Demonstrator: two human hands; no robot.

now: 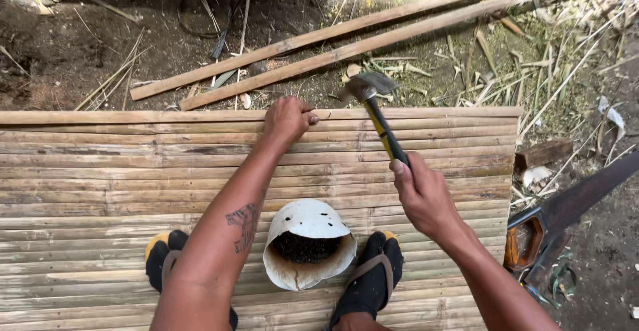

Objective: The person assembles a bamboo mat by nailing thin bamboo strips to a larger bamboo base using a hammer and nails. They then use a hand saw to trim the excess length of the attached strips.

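Observation:
My right hand (423,194) grips the yellow-and-black handle of a claw hammer (373,104), whose steel head hangs just above the far edge of a panel of flat bamboo slats (100,171). My left hand (287,119) rests on that far edge with its fingers pinched together, apparently on a small nail that I cannot make out. The hammer head is a short way to the right of the left hand. Between my two feet in dark socks and sandals stands a battered white container (307,243) with small dark pieces inside.
Two long bamboo poles (373,31) lie slantwise on the dirt beyond the panel. A hand saw (566,211) with an orange-brown handle lies on the ground at the right. Bamboo scraps and shavings litter the soil around it.

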